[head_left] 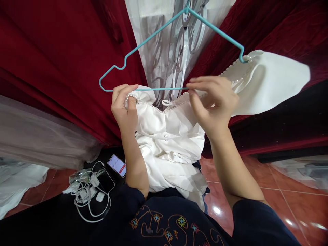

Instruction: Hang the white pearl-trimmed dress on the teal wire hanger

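Observation:
A light blue hanger (156,32) is held up in front of me, its hook cut off by the top of the view. One shoulder of a white dress (176,147) with pearl-beaded edges hangs on the hanger's right end, its puffed sleeve sticking out to the right. The rest of the dress drapes down into my lap. My left hand (125,109) pinches the beaded edge of the dress's other shoulder, close to the hanger's lower bar. With thumb and fingertips, my right hand (212,102) grips the lower bar near its middle.
Dark red curtains (64,61) hang left and right, with white ironwork (183,51) between them. At lower left, a phone showing a timer (118,165), a dark phone (105,181) and tangled white cables (83,194) lie on a black surface. Red tiles (289,177) cover the floor.

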`<state>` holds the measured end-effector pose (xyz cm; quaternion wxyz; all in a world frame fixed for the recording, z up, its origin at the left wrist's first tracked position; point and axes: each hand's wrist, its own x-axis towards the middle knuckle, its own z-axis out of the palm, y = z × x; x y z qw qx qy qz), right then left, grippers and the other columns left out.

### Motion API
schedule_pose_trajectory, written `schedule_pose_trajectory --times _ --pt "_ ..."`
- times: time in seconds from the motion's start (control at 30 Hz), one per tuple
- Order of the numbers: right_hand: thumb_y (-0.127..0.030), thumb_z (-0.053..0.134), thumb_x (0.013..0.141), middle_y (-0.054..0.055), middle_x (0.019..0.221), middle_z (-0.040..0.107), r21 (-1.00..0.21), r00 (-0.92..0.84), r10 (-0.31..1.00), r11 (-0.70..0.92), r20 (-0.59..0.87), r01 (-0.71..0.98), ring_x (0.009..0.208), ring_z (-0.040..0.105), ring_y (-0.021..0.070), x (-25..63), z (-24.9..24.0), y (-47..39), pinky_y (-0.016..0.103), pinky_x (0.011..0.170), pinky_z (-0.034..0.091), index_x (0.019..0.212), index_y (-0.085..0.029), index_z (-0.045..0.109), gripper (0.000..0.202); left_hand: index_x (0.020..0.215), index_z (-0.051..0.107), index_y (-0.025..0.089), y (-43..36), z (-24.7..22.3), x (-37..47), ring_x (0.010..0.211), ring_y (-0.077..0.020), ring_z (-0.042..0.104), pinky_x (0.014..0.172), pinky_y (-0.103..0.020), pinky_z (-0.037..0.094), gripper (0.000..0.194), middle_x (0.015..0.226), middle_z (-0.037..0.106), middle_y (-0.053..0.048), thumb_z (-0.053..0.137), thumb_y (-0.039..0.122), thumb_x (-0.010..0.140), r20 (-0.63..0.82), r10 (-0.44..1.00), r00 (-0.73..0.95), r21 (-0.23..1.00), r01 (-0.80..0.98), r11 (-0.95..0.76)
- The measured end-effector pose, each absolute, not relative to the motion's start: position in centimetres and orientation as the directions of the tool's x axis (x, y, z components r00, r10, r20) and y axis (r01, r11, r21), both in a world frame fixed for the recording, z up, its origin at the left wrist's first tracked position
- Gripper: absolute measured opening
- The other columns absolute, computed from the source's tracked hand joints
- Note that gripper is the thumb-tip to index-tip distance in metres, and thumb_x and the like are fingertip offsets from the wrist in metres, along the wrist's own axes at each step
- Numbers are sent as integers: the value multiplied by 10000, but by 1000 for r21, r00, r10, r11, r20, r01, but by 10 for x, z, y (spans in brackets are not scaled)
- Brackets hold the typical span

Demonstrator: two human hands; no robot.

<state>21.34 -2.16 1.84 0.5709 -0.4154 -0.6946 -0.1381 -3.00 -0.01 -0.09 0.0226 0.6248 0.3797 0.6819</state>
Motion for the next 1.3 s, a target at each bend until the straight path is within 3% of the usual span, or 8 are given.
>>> schedule_pose_trajectory --times 0.13,0.37,0.53,0.77,0.87,1.0,1.13,1.3 --pt "-457 691 986 112 1256 726 -180 180 62 609 982 772 1236 672 332 240 24 -8 571 1074 507 1229 -249 758 326 1045 813 255 -4 -4 -29 1091 -233 659 987 -382 550 274 1079 649 -59 559 158 1012 861 451 -236 508 448 -736" --pt "-79 762 830 99 903 776 -293 215 200 587 956 755 784 732 232 298 37 29 346 636 503 1002 -199 834 221 1002 823 255 -6 3 -42 965 -237 637 876 -452 546 266 986 626 -84 617 414 1059 897 413 -158 434 491 -755" --pt "70 649 742 51 757 715 -377 350 170 614 921 693 690 681 186 347 38 51 309 606 471 819 -167 778 281 1062 846 281 -7 4 -55 949 -252 632 953 -497 513 296 968 630 -73 667 516 1056 898 422 -125 426 488 -762" --pt "-176 677 917 11 745 564 -504 506 187 609 842 613 664 483 130 349 -30 1 320 706 436 824 -186 725 105 1086 861 247 -9 1 -53 915 -224 624 884 -458 514 326 964 654 -65 643 489 1093 906 411 -97 403 492 -772" --pt "-315 673 1017 24 925 629 -552 495 281 607 822 572 863 621 183 299 -33 -39 377 867 515 994 -247 766 117 1105 861 262 -10 -2 -49 942 -234 650 875 -442 522 295 980 659 -63 654 471 1093 890 447 -93 437 461 -773" --pt "-376 684 1026 60 1219 695 -440 247 367 685 897 581 1252 657 282 245 -2 -50 502 1112 513 1066 -281 795 152 1114 866 297 -12 -6 -42 934 -230 667 817 -383 550 321 968 668 -54 667 546 1081 875 479 -76 463 424 -778" --pt "-427 642 1052 50 1032 722 -498 83 520 742 850 450 1043 700 233 227 7 -22 441 942 561 1033 -269 760 198 1101 857 283 -16 -14 -32 991 -229 691 870 -382 572 268 1035 691 -58 682 486 1081 900 425 -97 422 437 -794" --pt "-419 671 1040 30 935 689 -476 87 488 773 868 419 910 649 197 232 -4 -10 376 823 495 1019 -271 763 176 1018 818 222 -21 -35 -39 968 -219 664 834 -386 565 166 1013 604 -58 707 345 1018 846 116 -520 452 585 -673"
